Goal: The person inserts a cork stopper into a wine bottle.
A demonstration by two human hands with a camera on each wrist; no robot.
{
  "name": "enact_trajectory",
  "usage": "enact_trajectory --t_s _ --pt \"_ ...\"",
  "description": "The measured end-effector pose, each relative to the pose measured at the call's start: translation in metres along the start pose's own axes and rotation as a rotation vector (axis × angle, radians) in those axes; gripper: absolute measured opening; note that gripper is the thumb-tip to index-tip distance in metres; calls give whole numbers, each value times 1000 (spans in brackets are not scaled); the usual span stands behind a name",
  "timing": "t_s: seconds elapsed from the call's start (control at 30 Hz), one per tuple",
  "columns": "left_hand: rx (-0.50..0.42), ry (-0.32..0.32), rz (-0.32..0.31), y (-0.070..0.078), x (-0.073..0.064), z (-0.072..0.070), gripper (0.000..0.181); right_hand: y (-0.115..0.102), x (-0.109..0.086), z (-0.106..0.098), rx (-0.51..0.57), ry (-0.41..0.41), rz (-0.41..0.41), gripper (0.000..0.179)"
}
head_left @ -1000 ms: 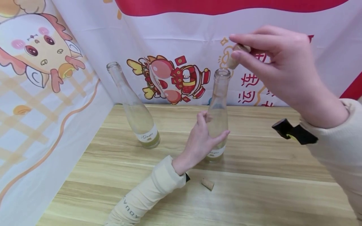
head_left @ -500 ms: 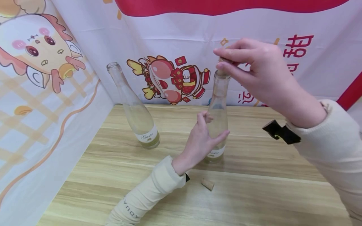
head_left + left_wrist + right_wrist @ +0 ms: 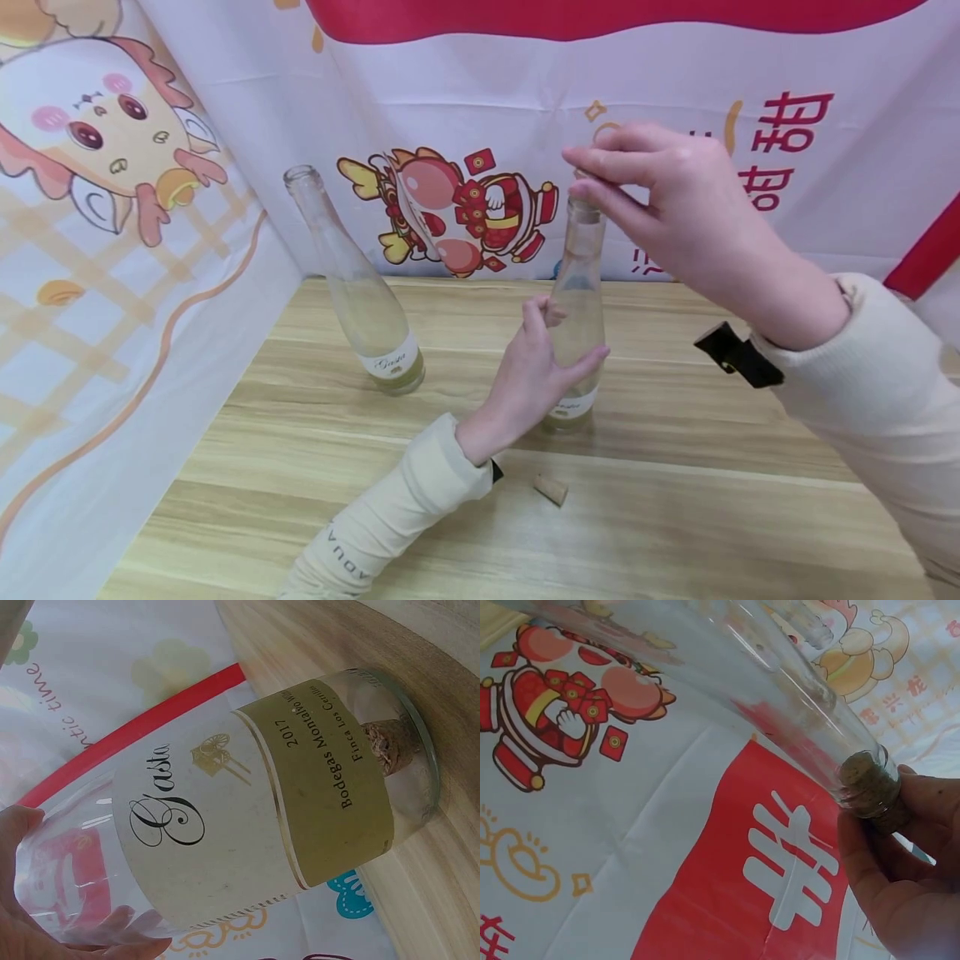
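Note:
My left hand point(image 3: 536, 362) grips the body of a clear glass wine bottle point(image 3: 581, 279) that stands upright on the table. In the left wrist view, its white and olive label point(image 3: 262, 795) faces the camera, and a piece of cork point(image 3: 390, 746) shows through the glass near the base. At the bottle's mouth, my right hand point(image 3: 667, 200) pinches a cork stopper point(image 3: 870, 784). The right wrist view shows the stopper's inner end inside the neck and its outer end between thumb and fingers. A loose cork point(image 3: 551, 489) lies on the table in front of the bottle.
A second clear bottle point(image 3: 360, 300), uncorked, stands upright to the left. Behind the wooden table point(image 3: 675, 500) hangs a printed cloth point(image 3: 480, 75), and another patterned cloth point(image 3: 202, 292) borders the left side.
My right hand has moved left and down with the cork, from beside the bottle to its mouth, and the cork has entered the neck. The left hand and bottle stay put.

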State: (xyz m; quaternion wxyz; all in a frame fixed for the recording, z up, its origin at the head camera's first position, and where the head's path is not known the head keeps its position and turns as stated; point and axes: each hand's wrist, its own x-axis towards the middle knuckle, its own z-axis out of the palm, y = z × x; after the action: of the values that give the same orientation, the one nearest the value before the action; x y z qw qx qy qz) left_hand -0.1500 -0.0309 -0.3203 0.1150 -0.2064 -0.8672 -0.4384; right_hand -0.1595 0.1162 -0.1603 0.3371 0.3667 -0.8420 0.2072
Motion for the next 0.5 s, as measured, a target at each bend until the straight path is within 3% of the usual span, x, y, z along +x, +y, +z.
enact_trajectory --t_s 0.2,0.37,0.5 --pt "7 6 1 0 -1 -1 65 -1 -4 3 -4 -2 8 31" --pt "3 8 1 -1 0 0 61 -1 -8 7 24 62 -50 28" --pt "-22 -3 -6 0 -1 1 61 21 -13 19 4 100 -81 30"
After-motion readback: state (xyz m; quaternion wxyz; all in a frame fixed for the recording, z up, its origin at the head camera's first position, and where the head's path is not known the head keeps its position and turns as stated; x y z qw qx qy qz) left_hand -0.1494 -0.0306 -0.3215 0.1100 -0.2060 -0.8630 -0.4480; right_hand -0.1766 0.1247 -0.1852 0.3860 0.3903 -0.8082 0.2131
